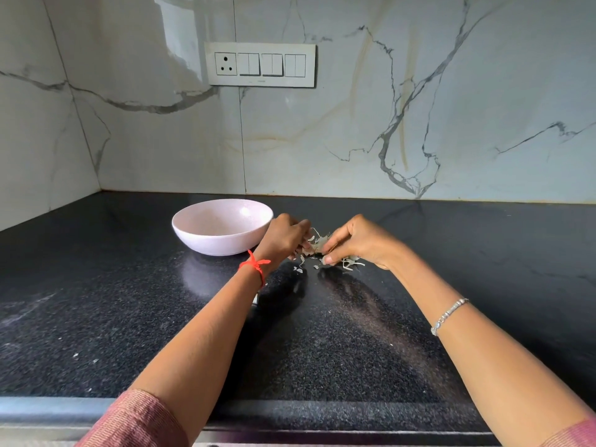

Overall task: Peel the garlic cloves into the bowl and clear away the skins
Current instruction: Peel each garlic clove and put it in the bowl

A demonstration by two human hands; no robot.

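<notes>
The heap of pale papery garlic skins lies on the black speckled stone countertop, just beside the pale pink round bowl. It is pinched between thumb and curled fingers of the right hand. The left hand is curled into it, but its grip cannot be told. No clove can be distinguished. Stray flakes may be scattered or left behind if the heap is gathered hastily.

Glossy speckled stone counter, matt pink bowl, papery skins, polished marble wall.
</notes>
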